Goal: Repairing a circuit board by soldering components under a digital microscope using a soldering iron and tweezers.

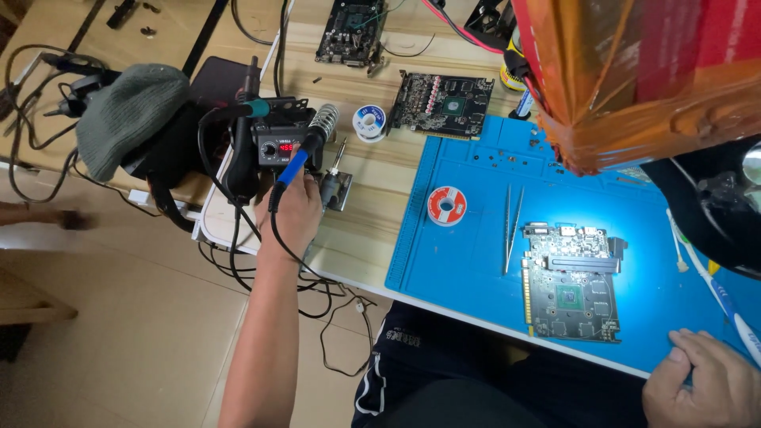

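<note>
Now left hand (295, 210) w/ soldering iron (300, 161) in coil holder (323, 121), right hand (701, 380) closed.

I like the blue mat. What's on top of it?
On the blue mat lie a green circuit board, metal tweezers and a red solder spool. An orange object hides its far right corner.

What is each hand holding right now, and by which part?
The left hand grips a soldering iron by its blue handle, tip towards the coiled stand. The right hand rests curled at the blue mat's edge; any hold cannot be told.
</note>
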